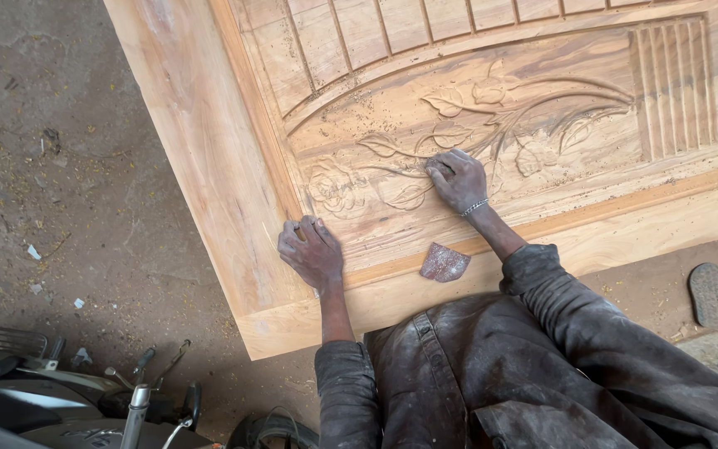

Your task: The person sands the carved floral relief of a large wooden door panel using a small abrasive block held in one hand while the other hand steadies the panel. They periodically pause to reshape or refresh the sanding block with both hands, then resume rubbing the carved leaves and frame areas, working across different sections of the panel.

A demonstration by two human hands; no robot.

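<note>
Floor: bare packed earth, grey-brown, strewn with wood shavings, sawdust and small scraps of pale paper. Lower left corner: parked motorcycle, handlebar, brake lever and chrome parts in view, partly cut off by the edge. Right side, on the ground: one dark sandal, sole up, lying apart from everything else. Light: even daylight, soft, without hard shadows. No walls or windows in view.
</note>
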